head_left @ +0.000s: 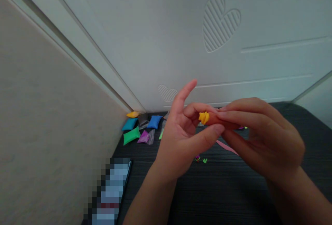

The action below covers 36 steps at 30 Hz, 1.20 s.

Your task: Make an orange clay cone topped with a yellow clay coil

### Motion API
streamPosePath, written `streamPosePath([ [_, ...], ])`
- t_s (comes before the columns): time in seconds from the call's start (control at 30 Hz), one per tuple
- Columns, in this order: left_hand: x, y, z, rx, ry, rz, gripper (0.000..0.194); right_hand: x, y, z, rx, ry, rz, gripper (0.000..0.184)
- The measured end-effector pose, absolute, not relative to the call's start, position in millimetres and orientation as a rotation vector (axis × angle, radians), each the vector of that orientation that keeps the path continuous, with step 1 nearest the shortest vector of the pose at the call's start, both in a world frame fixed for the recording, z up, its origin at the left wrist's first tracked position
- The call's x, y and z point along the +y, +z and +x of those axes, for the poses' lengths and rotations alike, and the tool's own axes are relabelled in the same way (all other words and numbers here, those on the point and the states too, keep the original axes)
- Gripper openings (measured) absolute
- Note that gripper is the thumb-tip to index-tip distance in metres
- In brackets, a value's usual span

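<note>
Between my two hands, above the dark table, is a small ruffled yellow clay piece [204, 118], set at the end of an orange-brown clay piece [214, 118]. My left hand [183, 138] pinches around them with thumb and bent index finger, while another finger points up. From the right, my right hand [269, 138] grips the orange-brown piece with its fingers pressed together. Much of that piece is hidden behind the fingers. Below the hands, a small green clay bit [204, 161] and a tiny multicoloured clay piece [197, 157] lie on the table.
A pink clay tool [227, 147] lies partly behind my right hand. Several clay packets, including a green packet [131, 135] and a blue packet [154, 122], sit at the back left. A phone with a blurred screen [111, 190] rests front left. A white panel [155, 38] with hearts stands behind.
</note>
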<state>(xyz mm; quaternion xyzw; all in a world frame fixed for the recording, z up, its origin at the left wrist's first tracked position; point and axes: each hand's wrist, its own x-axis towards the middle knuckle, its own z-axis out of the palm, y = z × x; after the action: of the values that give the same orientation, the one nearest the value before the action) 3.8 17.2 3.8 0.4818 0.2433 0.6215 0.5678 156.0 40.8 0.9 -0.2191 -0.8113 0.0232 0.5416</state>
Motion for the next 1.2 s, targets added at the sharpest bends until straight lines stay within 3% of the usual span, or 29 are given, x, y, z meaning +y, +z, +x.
streamPosePath([
  [1.2, 16.2, 4.5, 3.0, 0.631, 1.453, 1.108, 0.062, 39.7, 0.6, 155.4, -1.956, 0.058, -0.545, 0.040],
])
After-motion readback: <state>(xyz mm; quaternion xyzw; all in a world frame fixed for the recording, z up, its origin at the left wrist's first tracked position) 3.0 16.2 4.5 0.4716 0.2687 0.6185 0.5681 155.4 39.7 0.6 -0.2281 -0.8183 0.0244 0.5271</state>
